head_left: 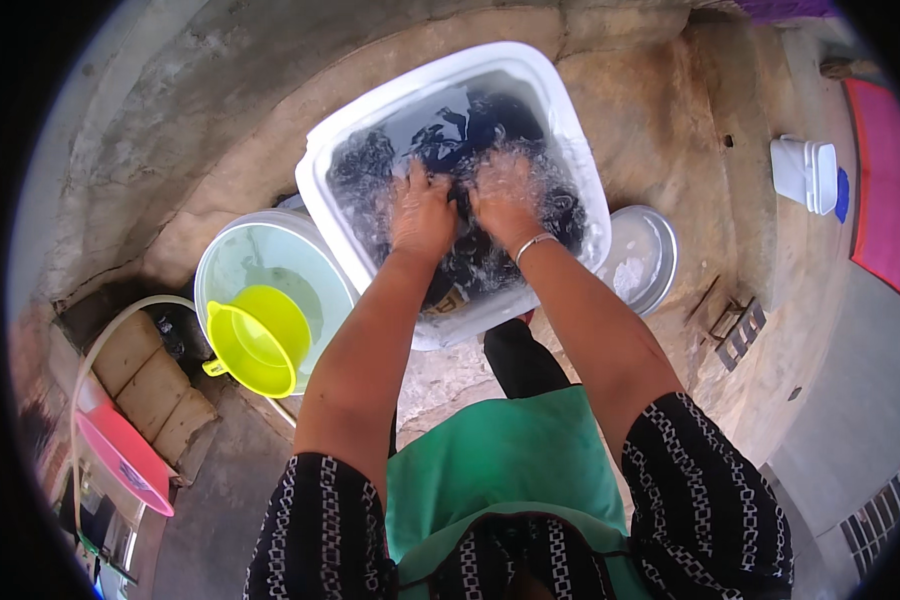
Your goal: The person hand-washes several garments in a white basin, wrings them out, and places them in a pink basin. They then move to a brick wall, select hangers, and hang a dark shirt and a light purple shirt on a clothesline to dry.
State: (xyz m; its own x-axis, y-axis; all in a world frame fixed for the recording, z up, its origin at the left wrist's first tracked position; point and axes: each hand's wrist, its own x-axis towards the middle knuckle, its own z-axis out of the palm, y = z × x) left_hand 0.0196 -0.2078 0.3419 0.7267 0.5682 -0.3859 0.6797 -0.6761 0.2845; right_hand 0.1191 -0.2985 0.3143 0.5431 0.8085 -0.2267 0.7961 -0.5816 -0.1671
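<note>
A white square plastic tub (320,160) holds soapy water and dark blue-black clothes (450,130). My left hand (420,212) and my right hand (505,195) are side by side in the water, both pressed into the dark wet cloth and partly covered in suds. A thin silver bangle (532,243) circles my right wrist. How the fingers close on the cloth is hidden by foam and water.
A pale bucket of water (232,252) with a yellow-green scoop (260,340) stands left of the tub. A round metal basin (650,255) sits to the right. A pink bowl (120,450), a hose (100,345), a white container (805,172) and a pink mat (885,180) lie around on the concrete.
</note>
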